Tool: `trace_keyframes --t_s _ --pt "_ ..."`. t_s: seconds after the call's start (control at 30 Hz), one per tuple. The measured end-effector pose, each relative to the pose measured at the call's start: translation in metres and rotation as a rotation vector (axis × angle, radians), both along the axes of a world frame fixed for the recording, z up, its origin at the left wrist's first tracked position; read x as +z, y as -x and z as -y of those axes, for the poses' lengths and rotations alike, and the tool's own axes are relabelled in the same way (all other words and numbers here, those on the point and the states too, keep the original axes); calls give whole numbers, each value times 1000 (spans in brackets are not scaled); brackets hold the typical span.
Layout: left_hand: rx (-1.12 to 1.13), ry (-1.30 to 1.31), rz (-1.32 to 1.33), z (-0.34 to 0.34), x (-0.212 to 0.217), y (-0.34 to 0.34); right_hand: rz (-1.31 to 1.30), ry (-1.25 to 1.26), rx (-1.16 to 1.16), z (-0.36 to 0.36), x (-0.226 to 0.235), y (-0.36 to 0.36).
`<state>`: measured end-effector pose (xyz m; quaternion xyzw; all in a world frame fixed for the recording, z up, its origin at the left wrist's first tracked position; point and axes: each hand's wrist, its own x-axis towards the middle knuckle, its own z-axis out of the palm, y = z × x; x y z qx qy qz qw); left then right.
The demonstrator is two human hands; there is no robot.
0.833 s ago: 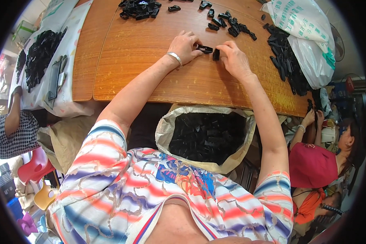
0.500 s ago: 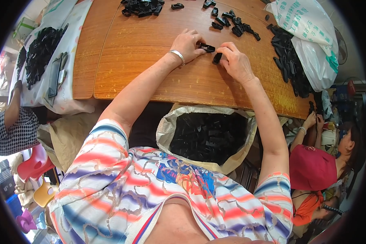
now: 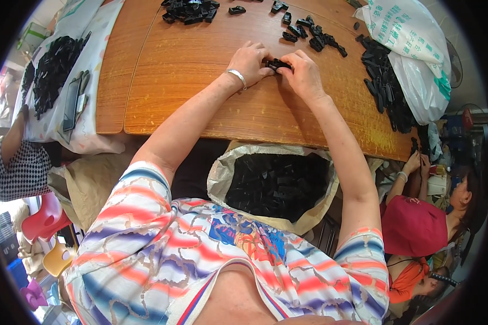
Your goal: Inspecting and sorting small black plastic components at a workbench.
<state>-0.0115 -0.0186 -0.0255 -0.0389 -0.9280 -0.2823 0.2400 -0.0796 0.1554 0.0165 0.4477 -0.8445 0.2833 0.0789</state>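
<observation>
Head view. Both forearms reach forward from the lower edge over a wooden table (image 3: 200, 81), wrists low, hands meeting near its middle. Left hand (image 3: 249, 62): fingers curled, closed on the left end of a small black plastic piece (image 3: 277, 64); a silver bangle (image 3: 236, 77) sits on that wrist. Right hand (image 3: 305, 76): fingers bent, thumb side turned inward, pinching the right end of the same piece. The piece sits between the two sets of fingertips, just above the tabletop; whether it touches the wood, cannot tell. Its exact shape is too small to make out.

More black plastic parts: a heap (image 3: 190, 10) at the table's far edge, a loose scatter (image 3: 312, 30) beyond the right hand, a long spill (image 3: 385, 86) along the right side.

Packaging. A white plastic sack (image 3: 412, 49) with green print lies at the table's far right corner, crumpled, touching the spill. Below the near table edge, between the forearms, an open pale sack (image 3: 219, 179) holds a mass of black parts, its mouth rolled back. At left, a second surface under a pale printed cloth (image 3: 100, 49) carries another dark pile (image 3: 51, 70) and a flat dark phone-like slab (image 3: 71, 103).

A person in a red top (image 3: 412, 227) sits at lower right; a checked sleeve (image 3: 11, 173) shows at left.
</observation>
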Motion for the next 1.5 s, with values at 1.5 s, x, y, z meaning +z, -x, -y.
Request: trace_keyframes --t_s 1.5 --pt "-593 356 427 -189 -34 -167 139 -398 -574 -218 -89 -239"
